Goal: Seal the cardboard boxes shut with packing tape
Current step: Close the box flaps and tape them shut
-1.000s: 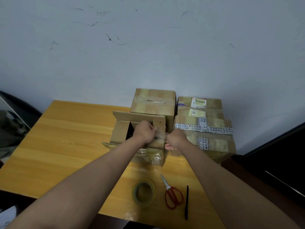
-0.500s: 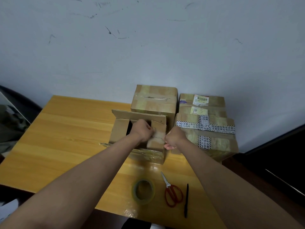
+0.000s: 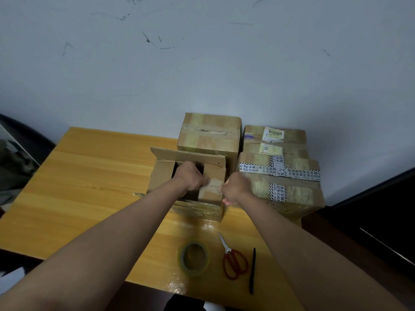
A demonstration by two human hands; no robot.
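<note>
- My left hand (image 3: 192, 178) presses the open box's (image 3: 165, 176) flap (image 3: 212, 182), fingers curled on it.
- My right hand (image 3: 235, 189), at its 3 o'clock, looks fisted; its hold is unclear.
- I judge the flaps light and bendy: grip edges.

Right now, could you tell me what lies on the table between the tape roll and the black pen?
In the head view, the red-handled scissors lie between the tape roll and the black pen, blades pointing away toward the boxes.
</note>
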